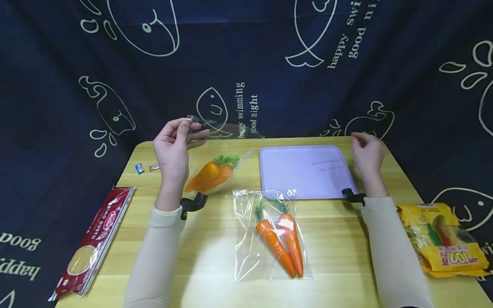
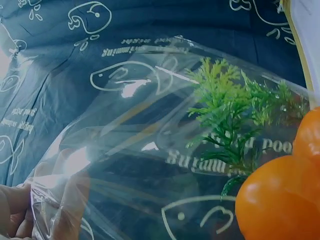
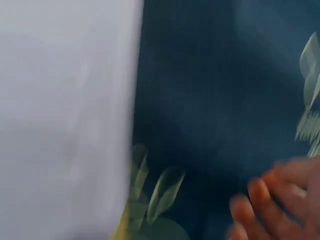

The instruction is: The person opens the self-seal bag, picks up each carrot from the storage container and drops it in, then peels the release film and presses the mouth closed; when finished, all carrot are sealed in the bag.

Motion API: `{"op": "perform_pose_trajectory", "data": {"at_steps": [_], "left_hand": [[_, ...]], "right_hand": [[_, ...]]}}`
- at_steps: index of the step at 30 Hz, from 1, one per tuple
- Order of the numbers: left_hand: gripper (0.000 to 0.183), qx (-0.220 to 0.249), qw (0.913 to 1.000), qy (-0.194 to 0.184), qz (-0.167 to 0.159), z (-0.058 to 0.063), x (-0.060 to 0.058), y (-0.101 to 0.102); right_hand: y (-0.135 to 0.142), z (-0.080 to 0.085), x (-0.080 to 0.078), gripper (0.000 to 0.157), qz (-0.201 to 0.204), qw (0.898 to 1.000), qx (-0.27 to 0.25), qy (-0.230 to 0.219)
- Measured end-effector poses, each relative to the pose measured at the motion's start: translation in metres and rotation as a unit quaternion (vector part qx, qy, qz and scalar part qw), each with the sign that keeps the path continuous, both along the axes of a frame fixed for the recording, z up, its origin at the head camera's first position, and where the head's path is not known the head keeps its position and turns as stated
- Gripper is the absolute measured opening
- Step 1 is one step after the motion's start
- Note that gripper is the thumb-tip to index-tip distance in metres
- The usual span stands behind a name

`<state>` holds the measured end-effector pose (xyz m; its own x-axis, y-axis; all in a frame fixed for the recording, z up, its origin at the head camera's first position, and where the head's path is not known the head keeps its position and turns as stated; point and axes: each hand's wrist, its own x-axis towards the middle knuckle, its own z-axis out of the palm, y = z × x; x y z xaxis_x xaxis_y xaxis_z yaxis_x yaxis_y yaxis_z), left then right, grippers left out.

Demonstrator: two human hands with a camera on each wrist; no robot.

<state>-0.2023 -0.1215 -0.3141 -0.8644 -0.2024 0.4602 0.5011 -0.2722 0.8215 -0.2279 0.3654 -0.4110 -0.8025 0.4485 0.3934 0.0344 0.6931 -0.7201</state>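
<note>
My left hand [image 1: 175, 139] pinches the gathered top edge of a clear plastic bag [image 2: 135, 135], raised over the table's left half. Inside it hang orange carrots [image 1: 209, 176] with green leafy tops, their tops large in the left wrist view. Off to the right, my right hand [image 1: 367, 153] is raised beside the lilac tray [image 1: 300, 171]; its fingers are loosely bent, blurred in the right wrist view, with nothing visible in them. Between my forearms lies a second clear bag [image 1: 246, 256] holding two carrots [image 1: 275, 246] flat on the table.
On the left lie a red pasta packet [image 1: 94, 244] and two small wrapped candies, one blue [image 1: 139, 168] and one brown [image 1: 154, 167]. A yellow package [image 1: 443, 239] sits at the table's right edge. A dark printed curtain [image 1: 246, 51] hangs behind the wooden table [image 1: 208, 256].
</note>
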Motion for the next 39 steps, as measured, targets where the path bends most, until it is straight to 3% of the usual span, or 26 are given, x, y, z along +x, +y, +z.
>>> {"op": "perform_pose_trajectory", "data": {"at_steps": [1, 2, 3, 4, 6, 7, 9, 10, 12, 14, 18, 20, 24, 26, 29, 32, 39], "left_hand": [[0.029, 0.001, 1.0000, 0.002, -0.002, 0.001, -0.001, 0.003], [0.029, 0.001, 1.0000, 0.003, -0.004, 0.002, -0.001, 0.006], [0.029, 0.001, 1.0000, 0.005, -0.006, 0.004, -0.002, 0.009], [0.028, 0.000, 1.0000, 0.005, -0.007, 0.005, -0.002, 0.013], [0.028, 0.001, 0.9999, 0.009, -0.011, 0.008, -0.003, 0.021], [0.028, 0.001, 0.9998, 0.012, -0.013, 0.010, -0.004, 0.025], [0.028, 0.007, 0.9996, 0.016, -0.022, 0.012, -0.005, 0.033], [0.028, 0.012, 0.9994, 0.016, -0.028, 0.012, -0.005, 0.037], [0.028, 0.024, 0.9986, 0.021, -0.043, 0.013, -0.005, 0.045], [0.028, 0.035, 0.9976, 0.024, -0.055, 0.011, -0.007, 0.050], [0.024, 0.042, 0.9967, 0.018, -0.066, -0.001, -0.015, 0.054], [0.023, 0.033, 0.9969, 0.007, -0.071, -0.010, -0.023, 0.053], [0.026, -0.023, 0.9946, -0.028, -0.097, -0.027, -0.038, 0.054], [0.028, -0.063, 0.9900, -0.048, -0.117, -0.032, -0.043, 0.054], [0.036, -0.130, 0.9804, -0.071, -0.130, -0.033, -0.045, 0.055], [0.036, -0.176, 0.9742, -0.072, -0.122, -0.027, -0.044, 0.054], [0.018, -0.226, 0.9652, -0.066, -0.115, -0.013, -0.043, 0.050]], "right_hand": [[-0.021, 0.004, 0.001, 0.028, 0.063, 0.997, -0.033, 0.031], [-0.042, 0.008, 0.003, 0.029, 0.133, 0.988, -0.071, 0.045], [-0.063, 0.013, 0.006, 0.031, 0.204, 0.971, -0.113, 0.047], [-0.083, 0.015, 0.008, 0.035, 0.273, 0.949, -0.153, 0.044], [-0.118, 0.019, 0.011, 0.043, 0.388, 0.893, -0.224, 0.032], [-0.133, 0.020, 0.012, 0.046, 0.428, 0.868, -0.251, 0.024], [-0.158, 0.022, 0.013, 0.050, 0.478, 0.830, -0.287, 0.022], [-0.167, 0.023, 0.014, 0.050, 0.491, 0.817, -0.302, 0.027], [-0.181, 0.025, 0.014, 0.044, 0.493, 0.805, -0.327, 0.054], [-0.187, 0.028, 0.014, 0.036, 0.475, 0.803, -0.351, 0.086], [-0.186, 0.036, 0.012, 0.028, 0.418, 0.818, -0.377, 0.122], [-0.182, 0.040, 0.010, 0.029, 0.393, 0.836, -0.364, 0.122], [-0.176, 0.046, 0.004, 0.032, 0.349, 0.883, -0.300, 0.098], [-0.174, 0.047, -0.001, 0.032, 0.332, 0.898, -0.278, 0.083], [-0.170, 0.046, -0.008, 0.032, 0.316, 0.903, -0.283, 0.070], [-0.164, 0.043, -0.014, 0.033, 0.312, 0.899, -0.300, 0.068], [-0.155, 0.039, -0.014, 0.033, 0.327, 0.898, -0.287, 0.058]]}}
